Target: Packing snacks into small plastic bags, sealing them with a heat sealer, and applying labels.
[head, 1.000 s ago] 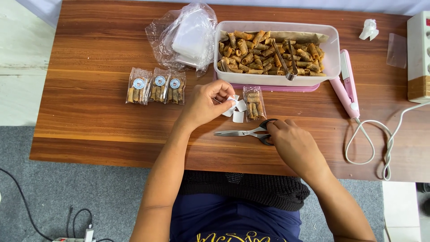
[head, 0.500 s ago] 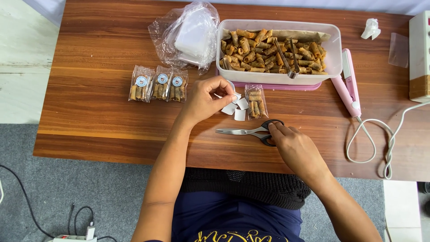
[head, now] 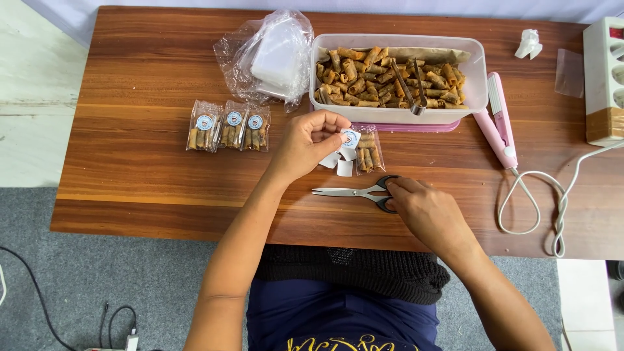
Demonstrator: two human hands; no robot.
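Observation:
My left hand pinches a small strip of round blue-and-white stickers just above the table. Under the strip lies a small clear packet of rolled snacks. My right hand rests on the black handles of a pair of scissors, which lie flat on the wooden table with the blades pointing left. Three sealed snack packets with stickers lie in a row to the left.
A white tub of rolled snacks with metal tongs stands at the back, on a pink lid. A bundle of clear bags lies left of it. A pink sealer with a white cord and a power strip are on the right.
My left hand has lifted the sticker strip slightly and turned it. My right hand stays on the scissors' handles, which have barely moved.

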